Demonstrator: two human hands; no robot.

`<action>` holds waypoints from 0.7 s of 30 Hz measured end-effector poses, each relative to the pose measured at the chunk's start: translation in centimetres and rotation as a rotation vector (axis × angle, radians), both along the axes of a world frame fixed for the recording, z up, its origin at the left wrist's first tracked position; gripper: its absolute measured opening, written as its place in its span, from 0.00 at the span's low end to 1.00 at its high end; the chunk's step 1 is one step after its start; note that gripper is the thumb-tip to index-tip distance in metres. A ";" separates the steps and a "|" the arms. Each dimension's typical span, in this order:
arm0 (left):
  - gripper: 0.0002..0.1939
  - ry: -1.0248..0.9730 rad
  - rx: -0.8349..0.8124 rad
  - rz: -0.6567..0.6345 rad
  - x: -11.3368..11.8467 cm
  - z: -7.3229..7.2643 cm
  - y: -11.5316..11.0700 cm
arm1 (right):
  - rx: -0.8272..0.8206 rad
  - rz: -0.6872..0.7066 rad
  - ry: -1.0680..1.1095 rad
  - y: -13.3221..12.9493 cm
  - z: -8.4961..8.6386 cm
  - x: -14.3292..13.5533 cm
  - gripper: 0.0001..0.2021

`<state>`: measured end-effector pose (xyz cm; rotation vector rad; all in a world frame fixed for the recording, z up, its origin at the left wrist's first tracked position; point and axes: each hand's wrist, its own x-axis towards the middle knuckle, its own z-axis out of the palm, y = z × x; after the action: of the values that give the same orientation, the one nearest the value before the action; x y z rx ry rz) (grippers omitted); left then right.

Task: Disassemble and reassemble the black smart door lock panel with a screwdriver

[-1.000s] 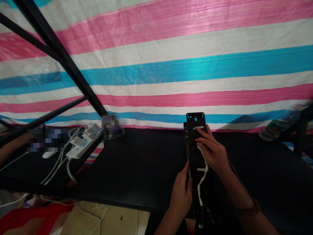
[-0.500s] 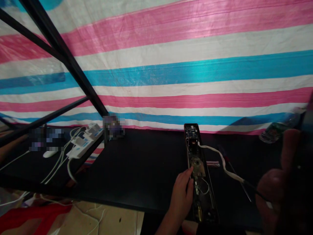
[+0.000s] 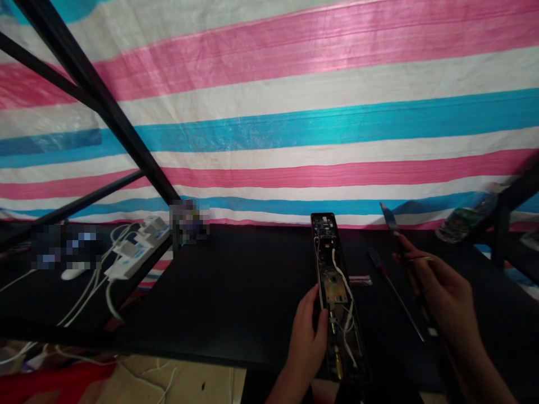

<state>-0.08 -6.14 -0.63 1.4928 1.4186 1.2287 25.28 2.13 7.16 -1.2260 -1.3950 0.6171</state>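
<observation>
A long black electronic lock housing [image 3: 330, 264] lies open side up on the table, showing a circuit board [image 3: 325, 227], a metal plate [image 3: 336, 290] and a brass-coloured rod [image 3: 339, 363]. A white cable [image 3: 347, 314] runs down inside its right side. My left hand [image 3: 306, 331] grips the housing's left edge, thumb on the rim. Off to the right, my right hand [image 3: 446, 292] is raised and closed round a slim dark tool [image 3: 389, 217] with a pointed, blade-like tip; its exact kind is unclear. Between hand and housing lies a screwdriver [image 3: 396, 294].
A small pinkish strip [image 3: 361, 280] lies right of the housing. Farther right is a clear plastic bottle [image 3: 457, 221] on its side. At left, a white power strip [image 3: 137, 247] with plugs and cables sits by a black metal frame [image 3: 122, 129]. Striped sheeting [image 3: 295, 129] hangs behind the table.
The white cable, stretched out to the right before, now lies within the housing. My right hand has moved from close to the camera to above the table's right side. My left hand slid slightly down-left.
</observation>
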 end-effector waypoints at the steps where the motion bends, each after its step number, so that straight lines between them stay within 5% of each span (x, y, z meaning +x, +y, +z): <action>1: 0.26 0.021 0.004 -0.010 0.0 0.0 0.0 | -0.023 0.000 0.009 0.3 -0.8 -0.1 0.19; 11: 0.24 0.116 -0.012 -0.078 0.0 0.5 0.0 | -0.277 0.037 -0.020 3.1 -9.2 0.9 0.21; 21: 0.24 0.109 -0.026 -0.068 0.0 0.4 0.1 | -0.225 0.047 -0.186 6.2 -11.6 3.2 0.18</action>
<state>-0.08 -6.08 -0.24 1.5970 1.4368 1.0986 28.46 8.37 -4.45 -1.4626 -1.5439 0.7222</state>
